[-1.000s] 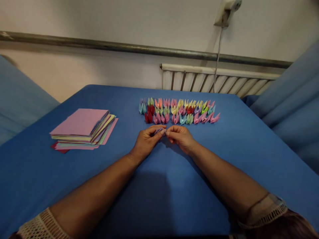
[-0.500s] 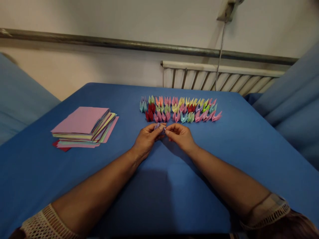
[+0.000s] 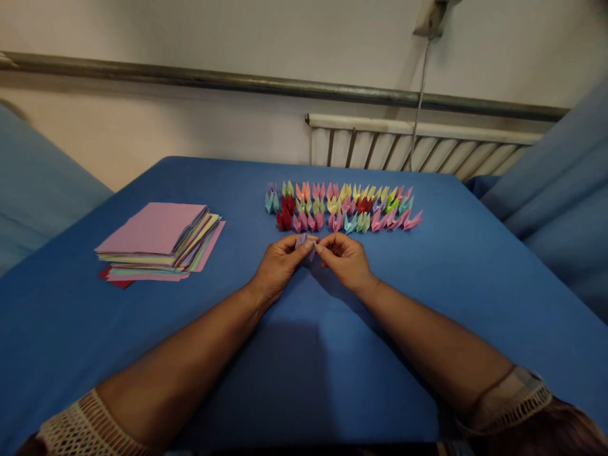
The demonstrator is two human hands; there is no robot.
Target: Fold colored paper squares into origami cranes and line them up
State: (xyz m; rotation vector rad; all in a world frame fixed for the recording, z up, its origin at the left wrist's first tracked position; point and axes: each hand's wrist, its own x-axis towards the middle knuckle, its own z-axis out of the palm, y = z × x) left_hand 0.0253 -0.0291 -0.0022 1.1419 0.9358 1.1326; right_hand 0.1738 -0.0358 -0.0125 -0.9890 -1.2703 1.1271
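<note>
A small piece of folded purple paper (image 3: 311, 254) is pinched between my two hands, just in front of the rows of cranes. My left hand (image 3: 280, 263) is closed on its left side, thumb on top. The fingertips of my right hand (image 3: 346, 258) pinch its right edge. Much of the paper is hidden by the fingers, so its exact shape cannot be made out. Beyond the hands, folded paper cranes (image 3: 336, 220) in pink, red, yellow, green, blue and other colours stand close together in three rows.
A thick stack of coloured paper sheets (image 3: 152, 229), pink on top, lies on the left of the blue-covered table (image 3: 247, 392). Behind the table are a wall with a metal pipe (image 3: 237, 81) and a radiator (image 3: 427, 130). Blue curtains (image 3: 565, 171) hang at both sides.
My fingers have shifted slightly on the purple paper, and more of it shows below the fingertips. The cranes and the stack stay in place.
</note>
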